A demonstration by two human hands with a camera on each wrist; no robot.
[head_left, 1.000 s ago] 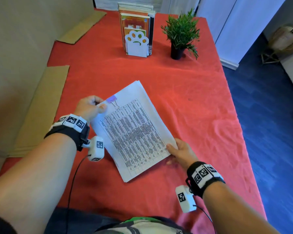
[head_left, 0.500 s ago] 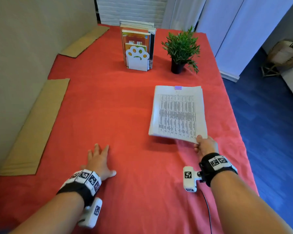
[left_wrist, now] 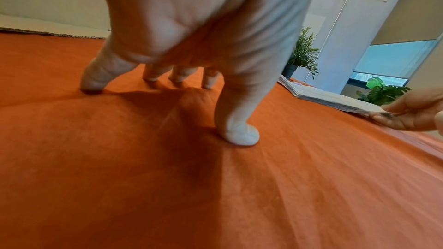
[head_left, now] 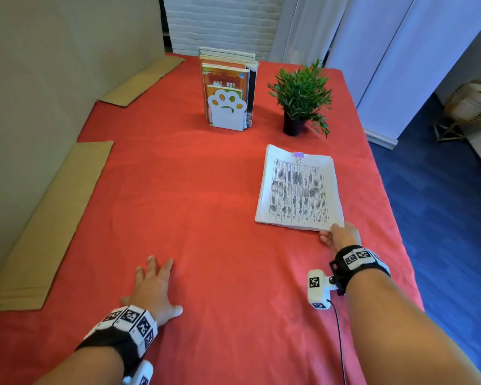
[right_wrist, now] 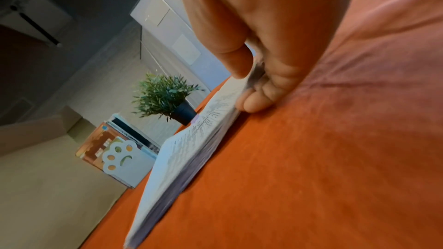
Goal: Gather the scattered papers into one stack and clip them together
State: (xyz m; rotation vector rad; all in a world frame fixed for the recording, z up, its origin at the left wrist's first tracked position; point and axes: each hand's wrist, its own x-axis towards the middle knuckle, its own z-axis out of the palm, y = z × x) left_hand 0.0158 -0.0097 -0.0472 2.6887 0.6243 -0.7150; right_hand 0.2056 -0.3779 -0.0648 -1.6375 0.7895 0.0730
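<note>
A stack of printed papers point(head_left: 299, 191) lies on the red tablecloth point(head_left: 195, 190) at the right, square to the table, with a purple binder clip point(head_left: 298, 155) on its far edge. My right hand point(head_left: 335, 236) pinches the stack's near right corner, thumb on top and fingers underneath point(right_wrist: 254, 103). The paper stack point(right_wrist: 182, 156) looks slightly lifted at that corner in the right wrist view. My left hand point(head_left: 154, 284) rests flat on the cloth at the near left, fingers spread point(left_wrist: 239, 135), holding nothing. The stack point(left_wrist: 328, 97) shows far right in the left wrist view.
A white paw-shaped bookend with books point(head_left: 228, 107) stands at the back centre. A small potted plant point(head_left: 300, 101) stands just behind the stack. Cardboard strips point(head_left: 47, 220) lie along the left wall. The table's right edge point(head_left: 395, 218) runs close to the stack.
The left hand let go of the clipped end and moved down to rest on the cloth. The right hand carried the stack from the centre to the right side and turned it square.
</note>
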